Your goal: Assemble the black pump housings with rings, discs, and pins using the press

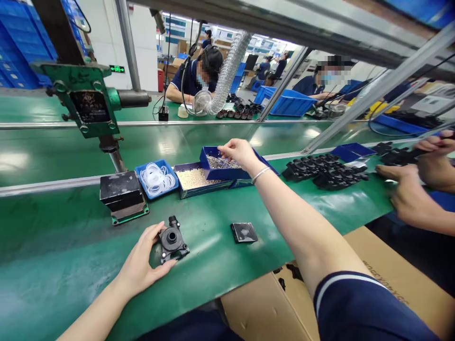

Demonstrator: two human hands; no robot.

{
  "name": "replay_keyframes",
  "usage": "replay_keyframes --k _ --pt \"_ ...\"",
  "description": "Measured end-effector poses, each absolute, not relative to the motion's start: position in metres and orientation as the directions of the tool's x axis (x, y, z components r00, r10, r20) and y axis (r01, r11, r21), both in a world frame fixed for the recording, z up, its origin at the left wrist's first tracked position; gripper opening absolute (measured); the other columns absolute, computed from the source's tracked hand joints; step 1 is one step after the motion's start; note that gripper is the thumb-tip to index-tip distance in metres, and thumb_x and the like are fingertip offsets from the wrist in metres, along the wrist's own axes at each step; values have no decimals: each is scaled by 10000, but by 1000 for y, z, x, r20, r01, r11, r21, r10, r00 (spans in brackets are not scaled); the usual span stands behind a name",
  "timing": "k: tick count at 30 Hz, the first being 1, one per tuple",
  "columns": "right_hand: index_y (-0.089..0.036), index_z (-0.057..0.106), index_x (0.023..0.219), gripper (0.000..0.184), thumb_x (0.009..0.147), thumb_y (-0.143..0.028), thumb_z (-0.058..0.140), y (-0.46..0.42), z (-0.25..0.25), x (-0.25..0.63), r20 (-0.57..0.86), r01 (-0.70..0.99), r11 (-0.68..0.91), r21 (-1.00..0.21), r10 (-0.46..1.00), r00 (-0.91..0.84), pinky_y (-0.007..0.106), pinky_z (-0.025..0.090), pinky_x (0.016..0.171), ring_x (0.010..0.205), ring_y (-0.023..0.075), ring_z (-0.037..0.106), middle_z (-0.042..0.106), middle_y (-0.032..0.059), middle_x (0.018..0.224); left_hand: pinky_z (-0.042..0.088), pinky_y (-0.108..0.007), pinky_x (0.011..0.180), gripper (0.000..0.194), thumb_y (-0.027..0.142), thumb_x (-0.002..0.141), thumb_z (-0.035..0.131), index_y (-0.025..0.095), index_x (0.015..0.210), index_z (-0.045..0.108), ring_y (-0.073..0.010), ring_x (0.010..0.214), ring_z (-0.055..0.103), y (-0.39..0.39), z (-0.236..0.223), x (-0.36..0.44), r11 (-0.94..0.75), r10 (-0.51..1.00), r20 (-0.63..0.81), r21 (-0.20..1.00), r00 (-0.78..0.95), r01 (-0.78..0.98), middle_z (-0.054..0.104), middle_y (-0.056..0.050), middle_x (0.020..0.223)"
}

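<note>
My left hand [145,255] grips a black plastic housing [172,239] by its left and lower edges; the part rests on the green bench with its round port facing up. Over a small blue bin [222,174] of thin metal pieces, which look like pins or screws, my right hand [237,152] has thumb and fingertips pinched together. Whatever sits in that pinch is too small to make out. Beneath this bin stands a longer tray [195,192] of tiny cream-coloured pieces. A blue tray [160,192] of clear white rings lies to its left.
A green press head [80,102] on a post rises at left above a black block [121,189]. A flat black block [244,232] lies mid-bench. Black parts [325,170] are piled at right, near another person's hands [408,189]. Cardboard boxes [263,308] stand below the edge.
</note>
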State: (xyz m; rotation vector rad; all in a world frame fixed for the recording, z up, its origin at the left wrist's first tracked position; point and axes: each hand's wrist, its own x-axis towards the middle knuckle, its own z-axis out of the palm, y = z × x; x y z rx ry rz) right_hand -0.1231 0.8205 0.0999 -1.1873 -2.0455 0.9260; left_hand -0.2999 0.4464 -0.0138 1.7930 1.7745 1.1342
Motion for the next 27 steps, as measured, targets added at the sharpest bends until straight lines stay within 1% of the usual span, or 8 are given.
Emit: replay_keyframes --k 5,7,10,14,17,19,22,27 --pt "-171 580 739 362 817 -457 787 730 110 -114 235 94 365 -926 755 -612 274 537 561 678 171 696 736 95 812 530 -484 1064 828 274 855 732 298 1527 250 -290 1339 515 445 -14 -297 -136 959 264 752 -105 645 477 -150 1426" --pt "-176 601 730 330 816 -429 794 685 100 -107 129 69 276 -959 639 -758 307 564 611 676 170 693 730 75 777 527 -473 1069 839 285 848 742 293 1529 252 -291 1344 512 445 -14 -296 -125 963 248 761 -108 637 472 -150 1435" --pt "-187 594 717 294 826 -380 787 635 72 -99 1 51 81 -995 543 -840 328 571 647 665 151 679 712 48 818 527 -474 1070 844 295 844 750 289 1529 258 -295 1342 511 444 -14 -296 -133 962 253 768 -106 627 473 -150 1432" --pt "-189 631 780 244 792 -338 824 614 37 -95 -71 37 -72 -997 565 -822 326 565 734 738 148 680 695 24 822 513 -508 1084 858 288 842 754 306 1532 244 -299 1340 505 445 -15 -296 -142 961 255 781 -103 609 470 -139 1426" --pt "-201 687 933 254 787 -352 831 613 23 -94 -119 60 -117 -991 594 -796 319 569 763 757 148 685 673 5 799 515 -510 1088 898 281 828 768 334 1539 222 -295 1337 505 446 -15 -296 -149 962 251 811 -106 566 451 -125 1428" --pt "-228 722 1056 299 813 -379 805 611 18 -93 -94 69 -64 -995 591 -801 323 583 781 765 140 686 638 9 894 512 -501 1097 919 273 817 779 349 1541 219 -290 1338 508 447 -15 -296 -174 958 267 837 -109 519 418 -118 1434" --pt "-277 748 1128 263 904 -408 702 607 15 -91 -3 94 143 -985 533 -846 330 598 802 822 139 681 585 38 1064 501 -504 1111 906 270 817 781 363 1535 237 -291 1343 514 447 -15 -295 -201 951 287 859 -118 472 362 -114 1438" --pt "-245 739 1118 197 978 -257 601 597 11 -87 159 112 546 -830 426 -891 365 566 891 1035 207 644 664 77 1050 477 -526 1126 895 249 820 780 368 1530 248 -304 1374 498 447 -15 -295 -220 949 294 881 -118 420 364 -109 1416"
